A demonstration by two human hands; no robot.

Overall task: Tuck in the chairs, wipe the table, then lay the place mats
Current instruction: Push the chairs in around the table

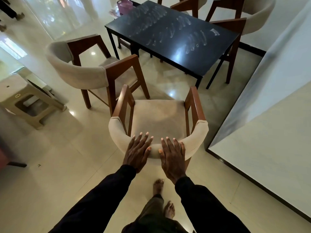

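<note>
My left grip (138, 151) and right grip (172, 157) rest flat with fingers straight, clasping nothing, on the padded curved back of a chair (158, 118) standing apart from the dark worktop (176, 47), a likely heavy, stiff wooden frame best pushed from there.

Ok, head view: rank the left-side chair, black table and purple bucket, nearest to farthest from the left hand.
1. Left-side chair, left-ahead of the left hand.
2. Black table, ahead and right.
3. Purple bucket, beyond the table's far end.
</note>
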